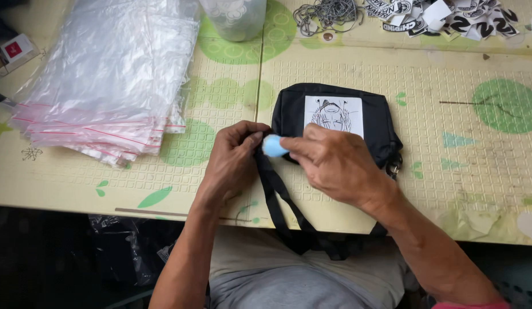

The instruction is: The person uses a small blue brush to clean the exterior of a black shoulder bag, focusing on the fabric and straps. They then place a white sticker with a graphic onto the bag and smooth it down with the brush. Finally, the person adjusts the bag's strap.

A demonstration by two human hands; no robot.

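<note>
The left hand [231,163] pinches the black strap [280,197] right where it meets the black bag [334,123]. Its fingers are closed tight on the strap. The right hand [334,163] is closed around a small light blue thing [273,146], and the blue tip touches the strap beside the left fingers. I cannot tell what kind of tool the blue thing is.

The bag lies flat on the worktop [449,189], in the middle, close to the near edge. It has a white picture patch [333,114] on its front. The strap runs off the edge and loops down over the person's lap.

What could go wrong? The two hands are very close, so the blue tip might slip and poke the left fingers. The hanging strap could tug the bag toward the edge, because part of it is already off the worktop. If the pinch lets go, the strap end might move away from the blue tip.

Counting: two hands, one bag, one strap, one blue thing. Farther out there is one stack of clear plastic bags [105,86] on the left, too many to count. At the far edge stand one clear jar [234,17], one heap of thin cords [326,14], and one pile of black and white stickers [443,17].
</note>
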